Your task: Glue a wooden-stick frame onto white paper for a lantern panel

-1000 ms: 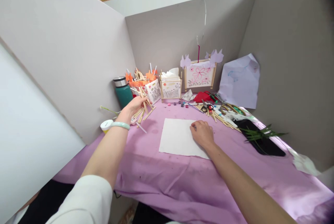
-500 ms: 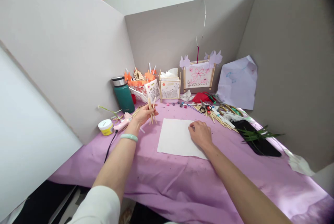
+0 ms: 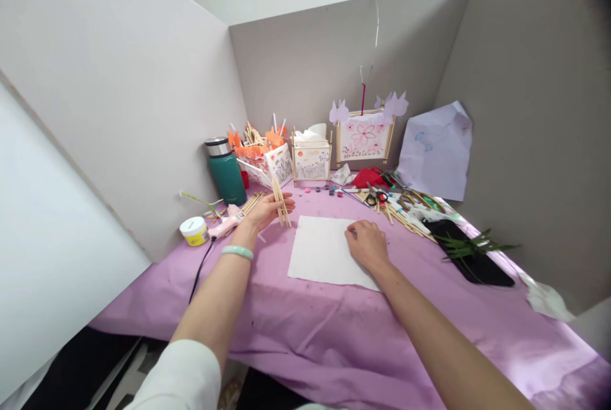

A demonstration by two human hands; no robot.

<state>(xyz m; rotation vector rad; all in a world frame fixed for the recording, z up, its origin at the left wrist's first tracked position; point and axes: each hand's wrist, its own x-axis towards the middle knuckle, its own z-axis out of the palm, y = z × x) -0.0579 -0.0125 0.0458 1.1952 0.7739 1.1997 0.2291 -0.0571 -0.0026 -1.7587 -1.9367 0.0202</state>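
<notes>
Several thin wooden sticks (image 3: 280,201) are gripped in my left hand (image 3: 268,210), bunched and held slightly tilted above the cloth. My right hand (image 3: 367,243) rests with curled fingers on the right part of a white sheet of paper (image 3: 319,249); whether anything is under those fingers is hidden. Left of my left hand, more wooden sticks (image 3: 252,202) lie near a pink glue gun (image 3: 225,226) with a black cord.
A green bottle (image 3: 228,174) and a white-lidded jar (image 3: 193,230) stand at left. At the back are a decorated tissue box (image 3: 311,162) and a framed flower drawing (image 3: 363,137). Scissors (image 3: 376,197), a black phone (image 3: 470,257) and green leaves (image 3: 477,244) lie at right on the purple cloth (image 3: 305,321).
The sticks in my left hand, crossed and fanned before, now lie closer to parallel and lean the other way. My right hand stays on the paper.
</notes>
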